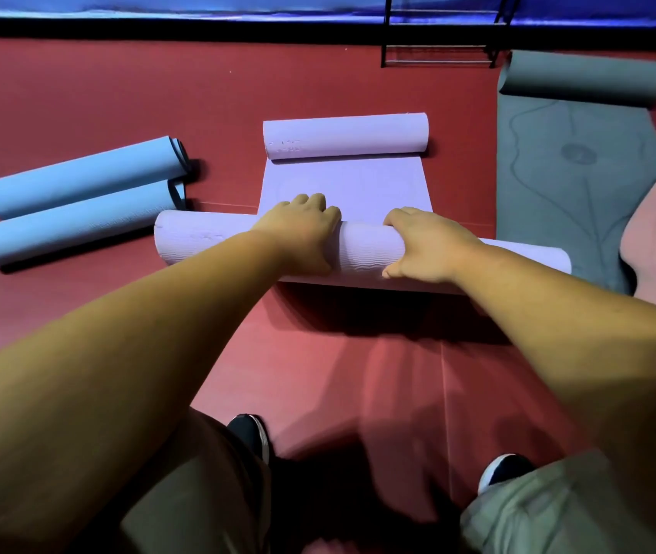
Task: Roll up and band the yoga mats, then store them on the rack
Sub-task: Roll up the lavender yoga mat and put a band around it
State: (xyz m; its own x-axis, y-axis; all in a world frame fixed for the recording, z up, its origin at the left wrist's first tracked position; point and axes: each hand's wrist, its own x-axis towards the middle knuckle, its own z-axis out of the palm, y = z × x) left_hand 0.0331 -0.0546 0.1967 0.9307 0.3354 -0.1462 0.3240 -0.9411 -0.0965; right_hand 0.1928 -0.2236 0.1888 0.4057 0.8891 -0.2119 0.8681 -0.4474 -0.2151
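Mid-roll: left hand (298,233) and right hand (426,249) clasp lilac foam mat roll (366,249); flat length beyond grip needs rolling.

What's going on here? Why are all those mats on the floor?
A person is rolling up the purple mat on the red floor. The left hand and the right hand both grip the roll near its middle. Part of the mat lies flat beyond it, and its far end is curled too. Two blue mats lie rolled on the left. A gray mat lies mostly flat on the right. The rack stands by the back wall.
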